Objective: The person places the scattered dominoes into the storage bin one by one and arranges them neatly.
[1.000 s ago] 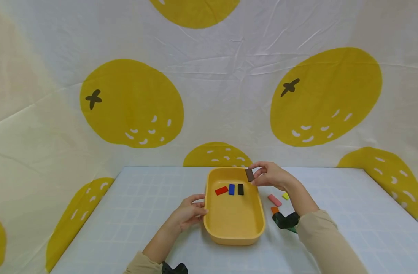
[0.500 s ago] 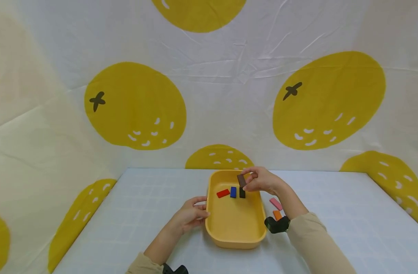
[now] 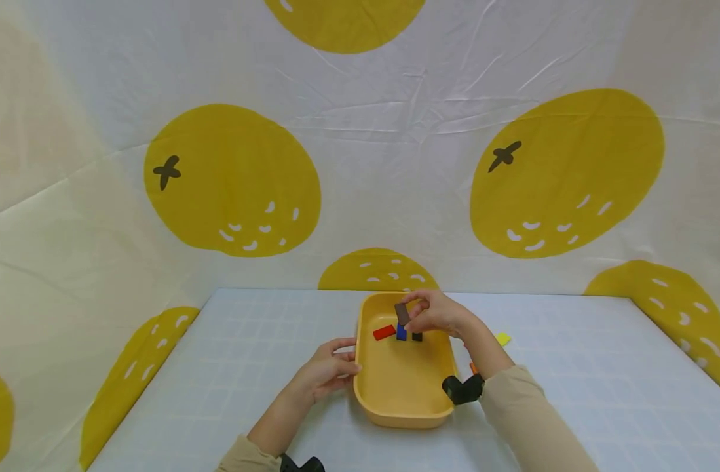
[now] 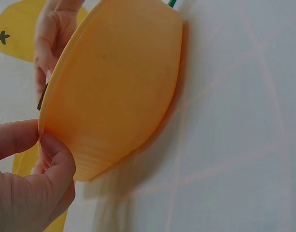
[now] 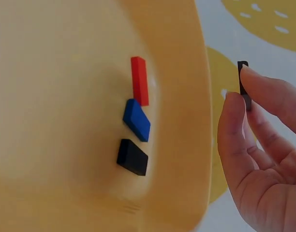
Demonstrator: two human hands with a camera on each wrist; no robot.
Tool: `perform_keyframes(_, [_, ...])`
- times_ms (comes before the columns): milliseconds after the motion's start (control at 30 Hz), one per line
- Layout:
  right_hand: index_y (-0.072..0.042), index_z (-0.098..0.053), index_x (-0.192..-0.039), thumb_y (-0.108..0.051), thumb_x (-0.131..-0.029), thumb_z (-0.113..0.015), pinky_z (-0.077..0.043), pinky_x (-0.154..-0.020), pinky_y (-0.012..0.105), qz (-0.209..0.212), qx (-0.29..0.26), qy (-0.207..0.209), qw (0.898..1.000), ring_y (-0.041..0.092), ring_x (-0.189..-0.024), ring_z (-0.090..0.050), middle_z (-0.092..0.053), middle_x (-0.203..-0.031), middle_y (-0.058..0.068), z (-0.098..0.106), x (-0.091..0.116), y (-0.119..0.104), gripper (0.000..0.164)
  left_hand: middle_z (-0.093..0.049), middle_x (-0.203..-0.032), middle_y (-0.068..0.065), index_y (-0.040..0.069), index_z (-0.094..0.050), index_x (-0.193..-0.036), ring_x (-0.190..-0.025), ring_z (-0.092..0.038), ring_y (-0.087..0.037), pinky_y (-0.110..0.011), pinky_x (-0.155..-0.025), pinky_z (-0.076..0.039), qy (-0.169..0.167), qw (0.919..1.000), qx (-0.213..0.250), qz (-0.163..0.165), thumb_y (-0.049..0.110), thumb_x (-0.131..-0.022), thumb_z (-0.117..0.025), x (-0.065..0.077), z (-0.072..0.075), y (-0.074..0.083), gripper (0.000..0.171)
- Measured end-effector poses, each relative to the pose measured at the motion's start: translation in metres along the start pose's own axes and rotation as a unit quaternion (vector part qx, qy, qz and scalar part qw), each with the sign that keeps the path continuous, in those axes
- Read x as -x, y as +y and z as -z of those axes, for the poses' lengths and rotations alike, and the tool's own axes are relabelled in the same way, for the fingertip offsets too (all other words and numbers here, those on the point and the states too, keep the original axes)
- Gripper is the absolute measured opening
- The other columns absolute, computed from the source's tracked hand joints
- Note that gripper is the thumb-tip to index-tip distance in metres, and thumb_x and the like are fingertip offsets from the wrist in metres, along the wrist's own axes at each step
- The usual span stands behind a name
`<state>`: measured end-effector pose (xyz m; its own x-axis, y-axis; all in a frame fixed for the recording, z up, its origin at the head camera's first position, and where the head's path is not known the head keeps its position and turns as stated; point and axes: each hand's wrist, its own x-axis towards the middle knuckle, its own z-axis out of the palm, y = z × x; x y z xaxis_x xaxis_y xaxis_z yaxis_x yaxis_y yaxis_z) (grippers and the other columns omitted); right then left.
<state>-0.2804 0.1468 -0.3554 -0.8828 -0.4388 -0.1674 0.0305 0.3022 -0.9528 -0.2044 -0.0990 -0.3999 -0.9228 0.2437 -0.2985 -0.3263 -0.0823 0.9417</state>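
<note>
My right hand (image 3: 437, 311) pinches a dark brown rectangular block (image 3: 402, 313) between thumb and fingers, above the far half of a yellow plastic tray (image 3: 405, 393). Inside the tray lie a red block (image 5: 140, 81), a blue block (image 5: 137, 121) and a black block (image 5: 132, 157) in a loose row. In the head view the right hand and its block partly cover the blue and black ones. At the tray's left side my left hand (image 3: 329, 368) grips the rim, its thumb and fingers pinching the wall in the left wrist view.
Right of the tray, a yellow block (image 3: 503, 339) and an orange block (image 3: 473, 368) lie on the pale checked tabletop (image 3: 601, 393), partly behind the right forearm. A white cloth (image 3: 395, 183) with yellow fruit prints hangs behind the table.
My right hand has carried the brown block leftward from the tray's right rim, past the black block, to above the blue one. The left hand stays at the rim.
</note>
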Motion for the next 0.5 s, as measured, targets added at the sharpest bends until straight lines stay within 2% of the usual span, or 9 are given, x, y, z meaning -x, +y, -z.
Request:
perform_keyframes(67, [0.006,-0.046,-0.124,0.007,-0.074,-0.071,-0.053,-0.069,0.029,0.000,0.001,-0.001,1.000,0.017,-0.065,-0.057,-0.052,-0.080,0.009,-0.003,-0.001,0.000,0.056,-0.056,-0.109,-0.019,-0.006,-0.036,-0.135,-0.082,-0.058,-0.020,-0.031,-0.071,-0.052,0.000,1.0000,-0.001,0.000,-0.011,-0.082,-0.058,0.000,0.000,0.000,0.057])
perform_keyframes(333, [0.008,-0.049,-0.121,0.010,-0.072,-0.070,-0.054,-0.073,0.040,0.010,-0.005,-0.014,1.000,0.018,-0.063,-0.060,-0.054,-0.076,0.008,-0.018,-0.009,0.003,0.053,-0.054,-0.109,-0.019,-0.005,-0.035,-0.136,-0.079,-0.057,-0.018,-0.030,-0.070,-0.052,0.003,1.0000,-0.001,0.006,-0.010,-0.083,-0.058,0.000,-0.001,0.001,0.058])
perform_keyframes(500, [0.008,-0.051,-0.118,0.009,-0.071,-0.071,-0.054,-0.067,0.034,0.021,0.011,-0.018,1.000,0.015,-0.059,-0.056,-0.055,-0.075,0.008,-0.026,-0.013,0.006,0.051,-0.054,-0.111,-0.019,-0.006,-0.034,-0.136,-0.080,-0.057,-0.018,-0.030,-0.070,-0.051,-0.001,1.0000,0.002,0.007,-0.010,-0.083,-0.057,0.000,-0.001,0.001,0.058])
